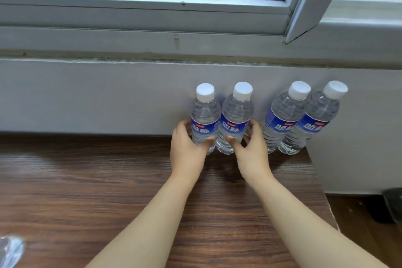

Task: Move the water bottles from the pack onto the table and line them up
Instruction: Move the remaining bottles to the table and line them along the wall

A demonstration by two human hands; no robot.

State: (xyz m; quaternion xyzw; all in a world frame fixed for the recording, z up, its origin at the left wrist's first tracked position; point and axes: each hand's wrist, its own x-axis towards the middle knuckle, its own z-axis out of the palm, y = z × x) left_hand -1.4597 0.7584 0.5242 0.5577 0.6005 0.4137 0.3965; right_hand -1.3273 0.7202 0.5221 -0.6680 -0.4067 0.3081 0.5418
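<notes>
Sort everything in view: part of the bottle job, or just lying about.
Job:
left hand gripping a bottle
right hand gripping a second bottle
two bottles already placed
wooden table

Lying about:
window frame
clear plastic at the corner, too blurred to identify

Four bottles, all alike: clear ribbed plastic, white caps, blue label bands with white characters and a small orange tag above them. First bottle [204,115], second [236,115], third [282,113], fourth [315,117]. The third shows a patch of fine white print on the blue at its left side.

Table [87,180]: dark brown wood grain, streaked with lighter brown.

Wall [87,93] behind: plain pale grey-white.

Window frame [130,17]: dull grey metal.

Crumpled clear plastic [10,250] at my near left, glinting white.
</notes>
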